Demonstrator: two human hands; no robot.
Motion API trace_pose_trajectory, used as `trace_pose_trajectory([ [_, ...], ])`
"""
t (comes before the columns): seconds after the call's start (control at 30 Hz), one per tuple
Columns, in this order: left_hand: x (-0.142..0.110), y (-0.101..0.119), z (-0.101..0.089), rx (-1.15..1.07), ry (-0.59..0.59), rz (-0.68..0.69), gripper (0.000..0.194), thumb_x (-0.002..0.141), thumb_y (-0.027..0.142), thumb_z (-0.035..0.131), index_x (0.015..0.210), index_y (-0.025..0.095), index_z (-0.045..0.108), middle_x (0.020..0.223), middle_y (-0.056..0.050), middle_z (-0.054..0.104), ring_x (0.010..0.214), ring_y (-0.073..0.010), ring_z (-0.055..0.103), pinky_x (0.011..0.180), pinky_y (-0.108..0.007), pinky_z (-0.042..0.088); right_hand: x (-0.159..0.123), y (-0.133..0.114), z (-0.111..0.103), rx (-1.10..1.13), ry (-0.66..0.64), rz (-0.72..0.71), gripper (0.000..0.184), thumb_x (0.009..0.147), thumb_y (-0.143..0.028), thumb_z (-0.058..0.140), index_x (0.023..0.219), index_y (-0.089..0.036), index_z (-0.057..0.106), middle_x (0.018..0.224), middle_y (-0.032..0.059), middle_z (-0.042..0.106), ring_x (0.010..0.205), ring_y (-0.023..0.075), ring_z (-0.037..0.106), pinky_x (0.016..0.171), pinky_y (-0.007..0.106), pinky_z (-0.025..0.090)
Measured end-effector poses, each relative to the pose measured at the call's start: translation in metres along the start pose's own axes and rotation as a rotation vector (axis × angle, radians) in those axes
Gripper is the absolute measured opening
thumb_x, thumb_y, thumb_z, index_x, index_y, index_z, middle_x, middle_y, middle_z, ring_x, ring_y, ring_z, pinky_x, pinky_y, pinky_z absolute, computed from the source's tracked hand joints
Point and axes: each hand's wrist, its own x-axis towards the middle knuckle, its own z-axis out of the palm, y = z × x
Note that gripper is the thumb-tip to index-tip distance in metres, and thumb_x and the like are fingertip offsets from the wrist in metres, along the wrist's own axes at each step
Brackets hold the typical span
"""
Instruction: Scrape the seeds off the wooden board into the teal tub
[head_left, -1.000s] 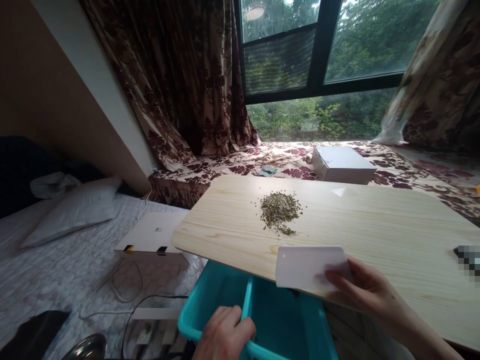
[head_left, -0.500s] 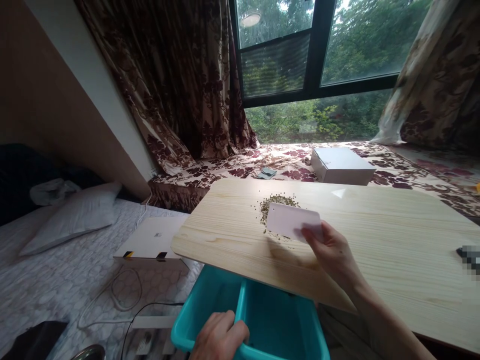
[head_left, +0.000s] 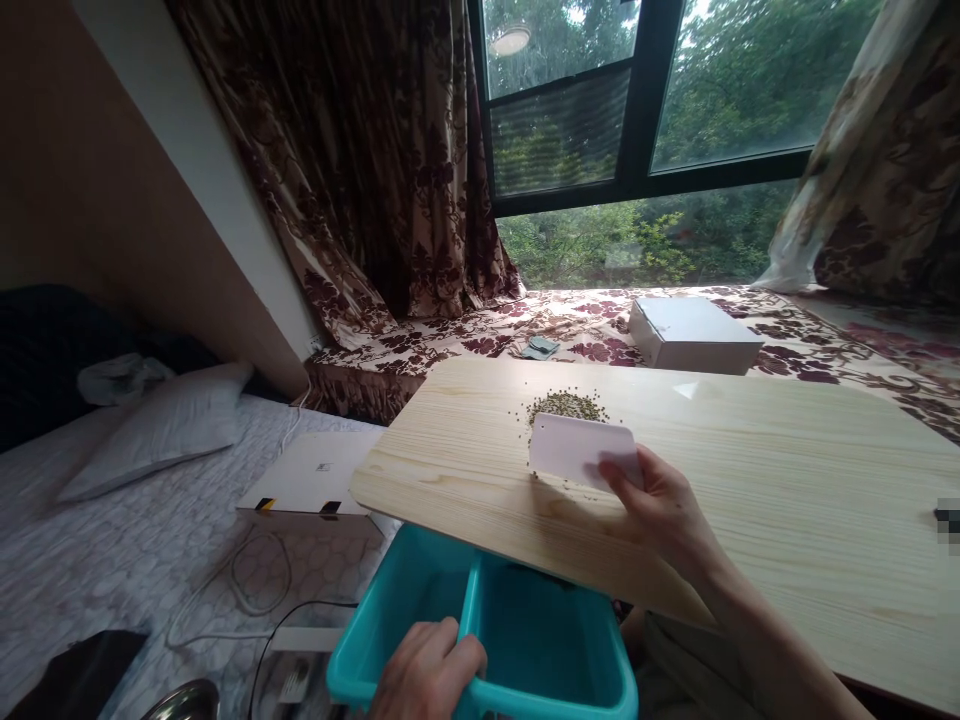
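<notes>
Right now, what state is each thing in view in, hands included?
Right hand: gripping the scraper
Flat plastic scraper: held over the seeds
Seeds: loosely heaped, some scattered, partly hidden
Left hand: closed over the bin's rim
Teal divided bin: open-topped
White box: shut
Flat carton on bed: shut
Left curtain: drawn aside

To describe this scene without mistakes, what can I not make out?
All in head view:
Grains, near part: behind the white card.
Teal bin, near end: partly behind left hand.
Shiny metal item: cut off by bottom edge.
Dark object, right edge: pixelated, cut off.
Mark on the flat box: too small.
</notes>
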Motion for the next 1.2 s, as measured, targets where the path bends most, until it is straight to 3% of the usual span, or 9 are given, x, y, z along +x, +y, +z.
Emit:
trace_pose_trajectory([
  [0.13,0.003,-0.002,-0.002,0.005,0.004,0.010,0.027,0.072,0.028,0.074,0.076,0.024,0.048,0.071,0.004,0.052,0.065,-0.0162,0.055,0.059,-0.027,0.038,0.000,0.000,0.001,-0.011,0.024,-0.003,0.022,0.076,-0.040,0.061,0.083,-0.020,0.066,0.073,0.0046,0.072,0.067,0.0213,0.065,0.062,0.033,0.053],
  [0.33,0.003,-0.003,-0.004,-0.020,-0.117,-0.032,0.028,0.069,0.021,0.078,0.082,0.023,0.053,0.077,0.003,0.057,0.072,-0.0181,0.059,0.061,-0.027,0.042,-0.007,0.004,-0.001,-0.009,-0.008,0.008,0.022,0.075,-0.039,0.062,0.084,-0.020,0.067,0.074,0.0044,0.074,0.069,0.0229,0.067,0.062,0.033,0.054],
  [0.8,0.005,-0.002,-0.008,-0.055,-0.192,-0.036,0.021,0.077,0.026,0.073,0.083,0.021,0.054,0.079,0.001,0.058,0.074,-0.0196,0.060,0.061,-0.027,0.042,-0.035,0.005,-0.009,0.075,-0.035,0.097,0.024,0.072,-0.040,0.065,0.086,-0.021,0.070,0.077,0.0062,0.076,0.072,0.0252,0.069,0.063,0.032,0.055],
  [1.0,0.010,0.003,-0.011,-0.057,-0.173,-0.086,0.024,0.072,0.024,0.077,0.081,0.021,0.055,0.077,0.001,0.058,0.073,-0.0199,0.060,0.061,-0.027,0.042,-0.061,0.002,-0.017,0.092,-0.170,0.102,0.022,0.078,-0.041,0.065,0.086,-0.021,0.070,0.076,0.0055,0.076,0.064,0.0233,0.069,0.056,0.030,0.055],
  [1.07,0.009,0.004,-0.010,-0.069,-0.168,-0.061,0.024,0.072,0.026,0.077,0.081,0.021,0.055,0.078,0.001,0.058,0.074,-0.0197,0.060,0.062,-0.027,0.043,-0.057,0.000,-0.016,0.080,-0.170,0.082,0.022,0.077,-0.041,0.065,0.086,-0.021,0.069,0.077,0.0061,0.076,0.066,0.0238,0.070,0.058,0.031,0.056],
  [1.2,0.007,0.004,-0.007,-0.060,-0.150,-0.096,0.026,0.070,0.023,0.078,0.081,0.022,0.055,0.079,0.002,0.058,0.077,-0.0183,0.059,0.066,-0.027,0.042,-0.018,-0.001,0.005,0.042,0.010,-0.021,0.027,0.079,-0.042,0.061,0.093,-0.020,0.067,0.086,0.0084,0.076,0.078,0.0255,0.069,0.069,0.035,0.055],
])
